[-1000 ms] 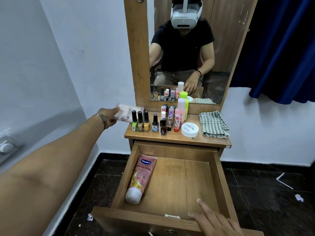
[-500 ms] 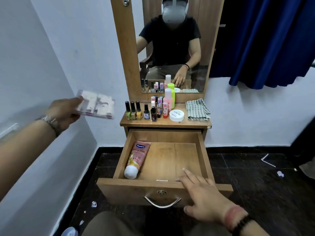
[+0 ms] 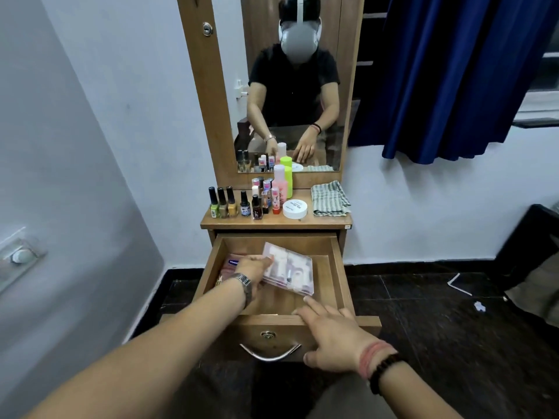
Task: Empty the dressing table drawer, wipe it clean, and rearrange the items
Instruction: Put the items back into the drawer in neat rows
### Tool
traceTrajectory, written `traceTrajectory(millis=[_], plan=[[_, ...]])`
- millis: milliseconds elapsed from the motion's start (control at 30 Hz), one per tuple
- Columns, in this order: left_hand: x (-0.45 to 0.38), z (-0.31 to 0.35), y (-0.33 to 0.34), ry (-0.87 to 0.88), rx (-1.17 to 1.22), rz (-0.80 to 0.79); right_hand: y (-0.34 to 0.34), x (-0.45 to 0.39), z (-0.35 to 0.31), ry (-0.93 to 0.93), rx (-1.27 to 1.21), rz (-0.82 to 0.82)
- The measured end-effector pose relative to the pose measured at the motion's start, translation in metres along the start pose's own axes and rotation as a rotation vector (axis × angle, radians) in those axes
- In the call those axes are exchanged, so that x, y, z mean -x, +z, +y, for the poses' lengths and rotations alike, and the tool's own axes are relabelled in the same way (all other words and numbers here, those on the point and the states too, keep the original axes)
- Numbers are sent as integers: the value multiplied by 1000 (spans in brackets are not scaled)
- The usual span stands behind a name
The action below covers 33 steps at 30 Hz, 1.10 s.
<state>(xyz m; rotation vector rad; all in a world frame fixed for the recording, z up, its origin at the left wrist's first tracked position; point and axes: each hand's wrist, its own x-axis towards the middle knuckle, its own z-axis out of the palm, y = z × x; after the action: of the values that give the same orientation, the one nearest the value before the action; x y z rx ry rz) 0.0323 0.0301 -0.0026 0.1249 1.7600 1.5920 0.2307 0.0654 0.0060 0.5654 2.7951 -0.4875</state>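
The wooden drawer point(image 3: 340, 276) of the dressing table stands pulled out. My left hand point(image 3: 253, 269) reaches into it and grips a flat clear plastic case point(image 3: 289, 272) of small items, held tilted over the drawer's middle. A pink cream tube point(image 3: 231, 264) lies along the drawer's left side, mostly hidden by my left hand and wrist. My right hand point(image 3: 335, 335) rests flat on the drawer's front edge, fingers spread, holding nothing.
On the tabletop point(image 3: 326, 221) stand several nail polish bottles point(image 3: 223, 204), a pink bottle point(image 3: 279, 184), a green bottle point(image 3: 286, 173), a round white jar point(image 3: 294, 208) and a folded checked cloth point(image 3: 330, 198). A mirror point(image 3: 290, 86) rises behind. Blue curtain point(image 3: 453, 77) hangs right; grey wall left.
My left hand has carried the clear case from beside the tabletop's left end down into the drawer. My right hand stays on the drawer's front edge.
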Motion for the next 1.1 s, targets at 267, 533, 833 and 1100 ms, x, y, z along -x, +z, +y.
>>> traceTrajectory(millis=[267, 533, 833, 1100], plan=[[-33, -21, 34, -7, -28, 3, 1, -2, 1, -11, 6, 5], [-53, -26, 33, 194, -915, -195, 2, -2, 4, -29, -1, 24], [-58, -28, 39, 391, -1288, -90, 3, -2, 3, -37, -2, 28], [-59, -30, 39, 420, -1306, -91, 3, -3, 7, -47, -27, 16]])
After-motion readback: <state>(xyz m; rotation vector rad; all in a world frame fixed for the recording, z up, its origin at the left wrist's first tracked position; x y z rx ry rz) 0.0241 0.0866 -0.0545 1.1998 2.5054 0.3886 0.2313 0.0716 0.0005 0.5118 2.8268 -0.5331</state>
